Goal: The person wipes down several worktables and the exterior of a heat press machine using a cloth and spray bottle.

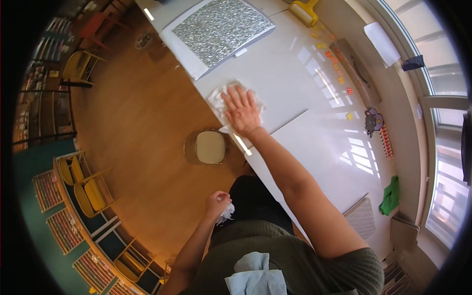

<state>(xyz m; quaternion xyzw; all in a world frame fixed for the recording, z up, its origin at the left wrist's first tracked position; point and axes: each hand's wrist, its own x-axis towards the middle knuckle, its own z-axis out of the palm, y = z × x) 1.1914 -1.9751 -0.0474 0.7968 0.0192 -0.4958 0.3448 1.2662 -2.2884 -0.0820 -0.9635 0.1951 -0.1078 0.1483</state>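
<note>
My right hand point(242, 110) lies with fingers extended and spread on a crumpled white wipe point(217, 102) at the long edge of the white tabletop point(275, 93). Down by my dark-clad lap, my left hand point(216, 202) has its fingers closed on a wad of white tissue point(226, 212). Beyond the right hand, a board covered in silver glitter point(221, 32) with a pale border lies on the tabletop.
Below the table edge is a cushioned stool point(210, 147) on the wooden floor. Yellow chairs point(88, 191) stand at left beside shelving. Along the right are a yellow roller point(304, 12), small coloured pieces, a cat-shaped item point(372, 122), a green cloth point(391, 194) and windows.
</note>
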